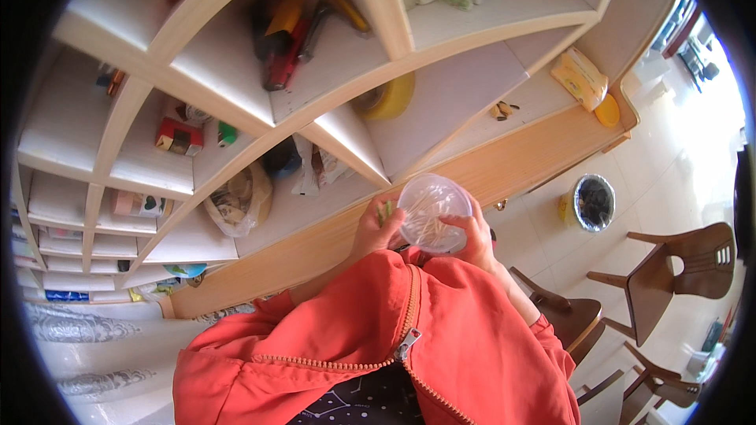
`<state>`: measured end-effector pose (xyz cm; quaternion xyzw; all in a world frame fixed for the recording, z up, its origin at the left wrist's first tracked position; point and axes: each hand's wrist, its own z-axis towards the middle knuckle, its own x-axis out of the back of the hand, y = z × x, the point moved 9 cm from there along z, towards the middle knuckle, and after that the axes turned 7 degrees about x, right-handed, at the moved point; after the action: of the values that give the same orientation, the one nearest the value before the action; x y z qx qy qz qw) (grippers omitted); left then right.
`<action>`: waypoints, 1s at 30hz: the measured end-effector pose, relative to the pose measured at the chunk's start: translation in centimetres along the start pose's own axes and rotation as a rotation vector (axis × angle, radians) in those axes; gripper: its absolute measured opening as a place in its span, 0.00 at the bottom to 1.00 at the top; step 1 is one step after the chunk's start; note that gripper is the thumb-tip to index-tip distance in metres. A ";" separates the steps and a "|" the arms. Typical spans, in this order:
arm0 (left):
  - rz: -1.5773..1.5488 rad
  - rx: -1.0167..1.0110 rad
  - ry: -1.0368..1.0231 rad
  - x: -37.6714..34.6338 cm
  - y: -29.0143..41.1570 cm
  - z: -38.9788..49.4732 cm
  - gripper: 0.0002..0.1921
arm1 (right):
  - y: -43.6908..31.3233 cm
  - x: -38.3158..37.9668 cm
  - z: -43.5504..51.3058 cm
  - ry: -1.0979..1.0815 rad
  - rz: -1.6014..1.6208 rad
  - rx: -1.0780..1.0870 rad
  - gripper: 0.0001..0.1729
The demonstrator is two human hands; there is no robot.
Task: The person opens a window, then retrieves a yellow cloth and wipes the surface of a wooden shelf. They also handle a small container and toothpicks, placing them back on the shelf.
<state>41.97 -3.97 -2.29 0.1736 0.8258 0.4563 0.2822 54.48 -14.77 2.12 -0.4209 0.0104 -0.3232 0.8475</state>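
Observation:
A round clear plastic tub [423, 189] is held before my chest, its round face turned up towards me. Thin pale sticks [436, 225] show in it; toothpicks or cotton swabs, I cannot tell which. My right hand [477, 242] grips the tub's right side, with the thumb laid over its face. On the other side, my left hand [378, 227] has its thumb against the tub's edge. A small green item [384, 211] shows at the left fingers, too little seen to name. Both hands are above the front of a wooden ledge [508, 159].
White cubby shelving [342, 79] rises in front, with tools, a tape roll [390, 97] and a plastic bag [239, 200] inside. A tissue pack [582, 79] lies at the ledge's right end. To the right stand a lined waste bin [593, 203] and wooden chairs [655, 283].

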 end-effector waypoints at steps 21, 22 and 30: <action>-0.091 -0.127 0.268 13.1 2.5 -5.0 0.19 | -3.9 1.0 6.8 -0.023 -0.023 0.046 0.35; -0.082 -0.112 0.228 12.3 2.4 -4.4 0.18 | -5.4 2.4 7.8 0.042 -0.185 0.129 0.36; 0.079 0.062 0.034 4.8 2.3 -1.2 0.17 | -2.7 2.1 14.0 0.152 -0.452 0.208 0.33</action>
<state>37.50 -0.94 -1.33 0.2069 0.8368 0.4443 0.2442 58.74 -7.22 13.63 -0.2976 -0.0538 -0.5343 0.7894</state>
